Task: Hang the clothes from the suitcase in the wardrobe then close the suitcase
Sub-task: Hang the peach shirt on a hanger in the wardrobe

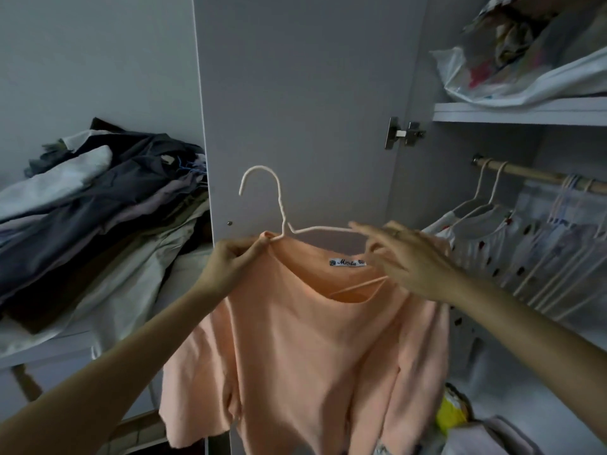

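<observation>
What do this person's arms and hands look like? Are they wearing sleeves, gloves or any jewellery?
Both forearms are bare, with no sleeves showing up to the picture's edge, and there are no gloves. The left hand shows no ring, watch or bracelet. The right hand has a thin ring on one finger, though it is slightly blurred. No watch or band shows on either wrist.
</observation>
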